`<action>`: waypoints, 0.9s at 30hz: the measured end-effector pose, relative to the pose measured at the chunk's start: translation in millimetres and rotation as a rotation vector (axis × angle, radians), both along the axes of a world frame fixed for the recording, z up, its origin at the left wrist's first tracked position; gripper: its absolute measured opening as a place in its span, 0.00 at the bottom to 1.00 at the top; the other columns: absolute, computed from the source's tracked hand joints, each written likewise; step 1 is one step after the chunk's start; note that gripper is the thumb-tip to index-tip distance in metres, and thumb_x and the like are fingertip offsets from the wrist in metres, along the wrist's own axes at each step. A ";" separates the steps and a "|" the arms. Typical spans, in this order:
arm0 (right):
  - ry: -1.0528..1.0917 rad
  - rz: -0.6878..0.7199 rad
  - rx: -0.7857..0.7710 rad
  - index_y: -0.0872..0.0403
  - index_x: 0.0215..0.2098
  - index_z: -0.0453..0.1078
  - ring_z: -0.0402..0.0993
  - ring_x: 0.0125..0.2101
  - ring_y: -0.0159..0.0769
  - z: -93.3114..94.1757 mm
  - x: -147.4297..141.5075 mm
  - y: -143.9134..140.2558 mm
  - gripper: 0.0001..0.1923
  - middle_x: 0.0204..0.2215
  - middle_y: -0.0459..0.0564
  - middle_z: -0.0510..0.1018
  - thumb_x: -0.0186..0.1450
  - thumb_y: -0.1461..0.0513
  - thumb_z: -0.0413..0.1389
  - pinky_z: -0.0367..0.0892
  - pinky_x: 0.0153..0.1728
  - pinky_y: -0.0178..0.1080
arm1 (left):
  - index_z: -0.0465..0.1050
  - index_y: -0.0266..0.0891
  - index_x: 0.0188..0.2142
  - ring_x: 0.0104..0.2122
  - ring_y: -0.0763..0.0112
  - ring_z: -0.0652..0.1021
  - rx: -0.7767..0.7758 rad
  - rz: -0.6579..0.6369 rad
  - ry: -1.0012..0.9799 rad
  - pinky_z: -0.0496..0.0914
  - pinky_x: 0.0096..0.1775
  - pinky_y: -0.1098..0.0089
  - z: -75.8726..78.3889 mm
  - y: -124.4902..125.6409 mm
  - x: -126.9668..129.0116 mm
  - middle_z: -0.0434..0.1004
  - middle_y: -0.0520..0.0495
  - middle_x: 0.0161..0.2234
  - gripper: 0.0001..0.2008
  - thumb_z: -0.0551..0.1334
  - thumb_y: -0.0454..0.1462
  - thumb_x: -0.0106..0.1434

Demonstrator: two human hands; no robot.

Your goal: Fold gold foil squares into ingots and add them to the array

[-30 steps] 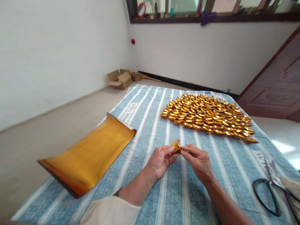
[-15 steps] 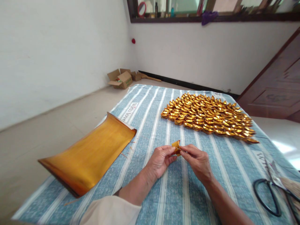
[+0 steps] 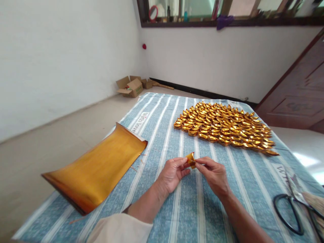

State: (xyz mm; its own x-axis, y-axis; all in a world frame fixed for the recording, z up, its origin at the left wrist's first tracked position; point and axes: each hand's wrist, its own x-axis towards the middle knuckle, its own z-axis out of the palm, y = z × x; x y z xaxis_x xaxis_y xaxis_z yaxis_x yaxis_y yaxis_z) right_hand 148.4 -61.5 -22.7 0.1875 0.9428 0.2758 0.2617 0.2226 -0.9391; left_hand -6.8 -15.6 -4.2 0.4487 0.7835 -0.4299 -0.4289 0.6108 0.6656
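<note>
We see a small gold piece (image 3: 191, 160) just below and right of the middle of the frame, curved, its top edge rising to a point. Our left hand (image 3: 174, 172) grips its left side between thumb and fingers, and our right hand (image 3: 215, 172) pinches at its right edge with the fingertips. A thin line (image 3: 192, 161) crosses the piece by those fingertips; it is too fine for us to tell what it is. Under our hands lies the surface (image 3: 187, 212), covered in blue cloth with white stripes. Beyond the right hand, right of centre, the gold boats (image 3: 222, 128) lie packed together in rows, points up. Left of our hands, a gold sheet stack (image 3: 98, 168) rests at a slant with its ends curling up, a few loose strands (image 3: 141, 161) just beside its right edge. At the lower right we have the scissors (image 3: 298, 196), black-handled, near a brown bundle (image 3: 314, 202) cut off by the frame. A pale sleeve (image 3: 121, 229) covers part of our left arm at bottom centre-left. Farther off, a carton (image 3: 131, 88) with its flaps spread stands on the floor (image 3: 83, 138), upper left of centre, and a purple rag (image 3: 224, 22) hangs at the window ledge (image 3: 187, 24) along the top.
</note>
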 end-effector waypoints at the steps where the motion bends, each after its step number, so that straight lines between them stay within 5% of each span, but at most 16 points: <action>1: -0.030 0.000 0.017 0.51 0.34 0.77 0.74 0.32 0.35 0.2 0.8 0.3 0.06 0.30 0.48 0.79 0.61 0.59 0.59 0.69 0.30 0.36 | 0.78 0.31 0.32 0.33 0.69 0.77 0.021 0.003 0.043 0.70 0.32 0.73 0.8 0.5 -1.1 0.79 0.41 0.34 0.09 0.68 0.35 0.51; 7: -0.352 0.061 0.209 0.50 0.38 0.76 0.74 0.36 0.37 3.6 8.5 1.2 0.09 0.34 0.51 0.78 0.65 0.62 0.54 0.70 0.38 0.40 | 0.78 0.35 0.32 0.30 0.69 0.75 0.443 0.096 0.573 0.66 0.32 0.73 4.3 3.9 -7.7 0.78 0.48 0.29 0.08 0.66 0.38 0.52; 13: -0.591 0.165 0.243 0.48 0.38 0.76 0.73 0.36 0.36 1.2 13.3 0.5 0.11 0.34 0.51 0.78 0.67 0.63 0.51 0.70 0.36 0.38 | 0.80 0.38 0.29 0.28 0.70 0.73 0.778 0.015 0.799 0.66 0.33 0.72 4.2 6.3 -7.8 0.76 0.49 0.29 0.06 0.65 0.37 0.52; 23: -0.778 0.223 0.191 0.49 0.40 0.75 0.72 0.37 0.37 0.7 13.9 -1.3 0.12 0.35 0.52 0.77 0.68 0.63 0.49 0.68 0.36 0.38 | 0.77 0.39 0.23 0.25 0.70 0.72 0.942 -0.193 1.018 0.59 0.30 0.72 -3.0 3.2 -1.0 0.74 0.51 0.22 0.10 0.59 0.35 0.56; 27: -0.685 -0.020 0.136 0.52 0.40 0.75 0.73 0.31 0.38 0.1 11.3 -2.6 0.13 0.30 0.51 0.77 0.63 0.54 0.56 0.67 0.33 0.38 | 0.76 0.40 0.22 0.23 0.71 0.71 0.891 -0.165 1.026 0.57 0.28 0.72 -3.4 1.4 1.4 0.73 0.52 0.20 0.10 0.59 0.36 0.56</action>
